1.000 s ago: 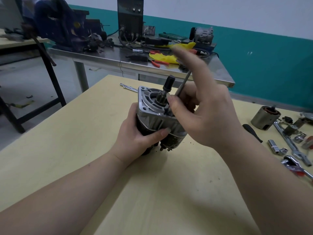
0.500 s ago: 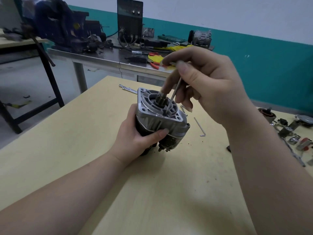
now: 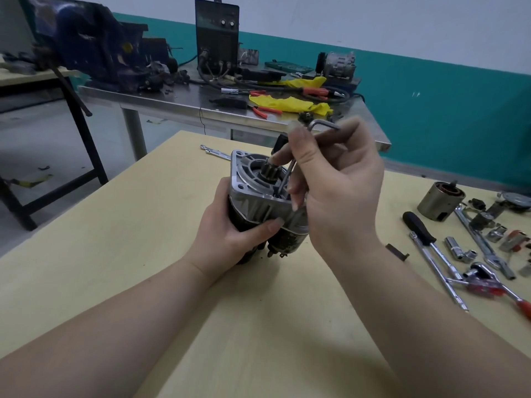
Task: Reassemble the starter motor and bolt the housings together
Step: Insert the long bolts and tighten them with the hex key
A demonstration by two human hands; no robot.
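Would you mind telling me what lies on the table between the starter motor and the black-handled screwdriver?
In the head view, the right hand and its wrist cross that stretch, and a small dark flat piece lies on the table short of the black-handled screwdriver, right of the starter motor.

A pale wooden counter (image 3: 120, 254) carries the starter motor (image 3: 258, 205), which stands on end near its middle. Toward the right edge lie a black-handled screwdriver (image 3: 420, 228), a long chrome extension bar (image 3: 439, 271), a socket (image 3: 457, 249), a red-handled ratchet (image 3: 494, 285), a wrench (image 3: 482, 239) and a cylindrical housing (image 3: 439, 201). A small dark bit (image 3: 398, 252) lies just inward of them. Near the far edge rests a slim chrome rod (image 3: 215, 152).
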